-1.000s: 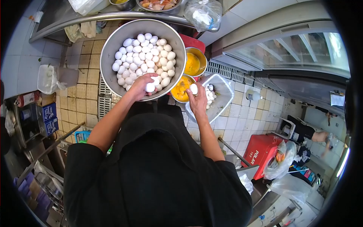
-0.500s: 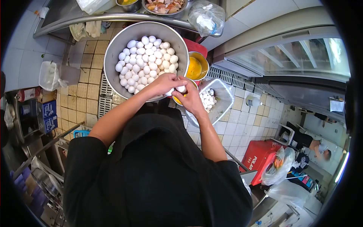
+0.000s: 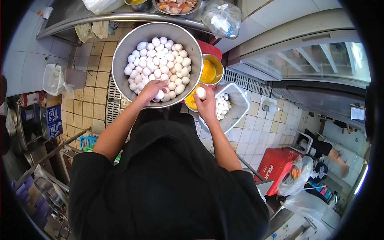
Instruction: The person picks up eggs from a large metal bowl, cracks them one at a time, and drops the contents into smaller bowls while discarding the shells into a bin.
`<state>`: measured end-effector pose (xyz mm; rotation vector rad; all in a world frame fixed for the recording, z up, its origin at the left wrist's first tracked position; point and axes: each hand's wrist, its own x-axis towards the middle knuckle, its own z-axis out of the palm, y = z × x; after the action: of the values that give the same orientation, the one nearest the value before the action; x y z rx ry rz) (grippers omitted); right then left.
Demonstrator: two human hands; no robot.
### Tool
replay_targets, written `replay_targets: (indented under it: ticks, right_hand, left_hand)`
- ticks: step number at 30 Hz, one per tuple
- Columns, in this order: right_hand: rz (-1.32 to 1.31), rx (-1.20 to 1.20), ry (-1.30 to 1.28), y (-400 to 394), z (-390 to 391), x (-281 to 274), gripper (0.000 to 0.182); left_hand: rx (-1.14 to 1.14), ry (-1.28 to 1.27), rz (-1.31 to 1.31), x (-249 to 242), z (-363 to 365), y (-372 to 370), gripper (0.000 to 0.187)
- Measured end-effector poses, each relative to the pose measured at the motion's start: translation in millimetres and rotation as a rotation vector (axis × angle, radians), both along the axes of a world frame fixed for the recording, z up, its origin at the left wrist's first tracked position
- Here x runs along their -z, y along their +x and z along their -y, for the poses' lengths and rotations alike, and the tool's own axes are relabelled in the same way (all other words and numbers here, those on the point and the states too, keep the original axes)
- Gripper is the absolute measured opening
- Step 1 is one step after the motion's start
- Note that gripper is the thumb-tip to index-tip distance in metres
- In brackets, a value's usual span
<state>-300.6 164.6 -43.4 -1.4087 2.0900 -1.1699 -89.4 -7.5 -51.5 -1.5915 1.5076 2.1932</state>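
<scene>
A large steel pot (image 3: pixel 120 76) holds many white eggs (image 3: pixel 158 60). My left hand (image 3: pixel 150 91) reaches over its near rim, fingers curled around a white egg (image 3: pixel 160 95) just above the others. To the right, my right hand (image 3: pixel 207 107) grips another white egg (image 3: pixel 201 93) between thumb and fingers. That egg is over a small metal bowl with yellow egg liquid (image 3: pixel 192 100), partly covered by the hand. Just beyond, a second metal bowl (image 3: pixel 219 68) contains more yellow liquid. White shells (image 3: pixel 223 105) lie in a clear plastic bin (image 3: pixel 241 110) beside my right hand.
A steel counter (image 3: pixel 120 17) with food bowls and a tied plastic bag (image 3: pixel 221 19) runs along the far side. Glass-door fridges (image 3: pixel 320 60) stand to the right. A red cooler (image 3: pixel 276 166) is at lower right, with another person (image 3: pixel 334 154) farther back.
My hands have come apart from above the small bowl. The left has moved left into the pot; the right stays near the bowl, turned so that its egg shows more fully.
</scene>
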Motion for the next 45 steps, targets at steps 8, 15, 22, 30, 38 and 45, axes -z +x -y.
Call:
replay_targets:
  ticks: [8, 15, 22, 30, 38, 45]
  right_hand:
    - [0.029, 0.193, 0.237, -16.4, -36.5, 42.2, 0.043]
    - [-0.084, 0.167, 0.222, -14.8, -33.8, 26.8, 0.043]
    - [-0.118, 0.316, 0.162, -29.2, -59.8, -3.4, 0.051]
    - [0.030, 0.073, 0.144, -30.2, -40.9, -18.2, 0.074]
    - [0.004, -0.059, 0.068, 2.9, 13.1, -23.9, 0.049]
    - [0.208, -0.024, 0.101, 3.4, 6.1, -3.6, 0.044]
  left_hand:
    - [-0.031, 0.016, 0.011, 7.2, -1.5, 9.0, 0.039]
    - [-0.070, 0.111, 0.003, 18.1, -1.6, 3.6, 0.033]
    - [-0.099, 0.185, -0.190, 23.8, -3.5, 3.7, 0.031]
    - [0.034, 0.090, -0.261, -40.6, -13.1, -56.3, 0.041]
    - [0.199, 0.001, -0.129, -48.6, -7.8, -81.1, 0.062]
    - [-0.045, 0.023, -0.005, -1.1, -0.9, -10.5, 0.052]
